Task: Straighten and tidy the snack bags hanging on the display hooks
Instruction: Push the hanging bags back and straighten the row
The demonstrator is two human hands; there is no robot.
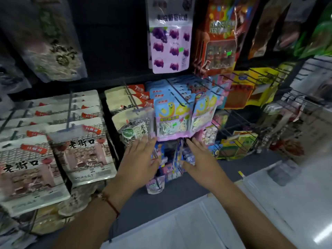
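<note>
A row of small blue and purple snack bags point(169, 159) hangs on a low hook in the middle of the display. My left hand point(142, 157) lies flat against the row's left side with straight fingers. My right hand point(199, 157) lies flat against its right side, fingers straight too. Just above them hang blue and pink gummy bags point(172, 119) on two hooks, and a clear bag with green print point(136, 130) hangs to their left.
Large white and pink seed bags point(84, 146) fill the hooks at left. A purple grape candy bag point(169, 40) hangs above. Wire hooks with yellow packs point(251, 87) jut out at right. Pale floor tiles point(269, 212) lie below.
</note>
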